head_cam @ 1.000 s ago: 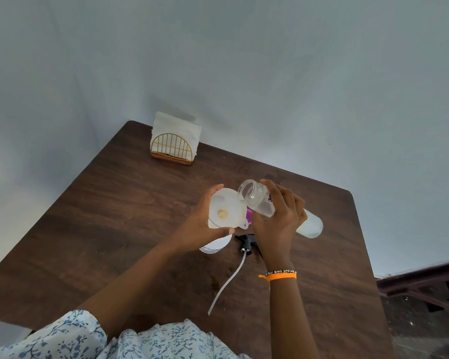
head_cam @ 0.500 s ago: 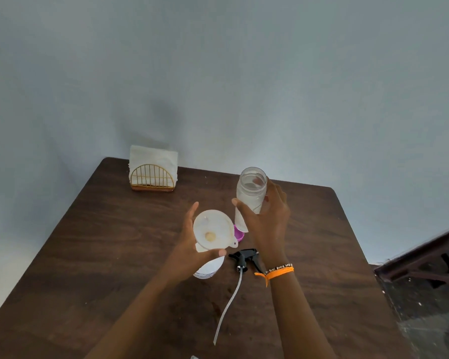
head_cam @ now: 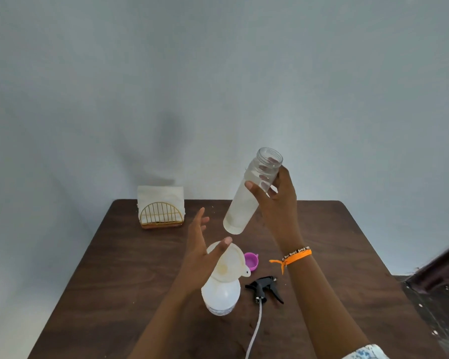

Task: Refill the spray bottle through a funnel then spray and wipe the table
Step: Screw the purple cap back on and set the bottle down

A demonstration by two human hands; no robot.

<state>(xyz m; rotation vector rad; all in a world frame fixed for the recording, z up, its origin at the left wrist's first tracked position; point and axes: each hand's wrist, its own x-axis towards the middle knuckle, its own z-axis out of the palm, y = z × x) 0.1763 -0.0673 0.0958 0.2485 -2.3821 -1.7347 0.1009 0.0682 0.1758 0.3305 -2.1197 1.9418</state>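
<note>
Spray bottle stands upright on the brown table with a white funnel seated in its neck. Left hand hovers just beside the funnel, fingers spread, while the right hand grips a clear bottle raised above the table, mouth up

Dark matt wood-grain table; clear glossy bottle; gold wire napkin holder.
</note>
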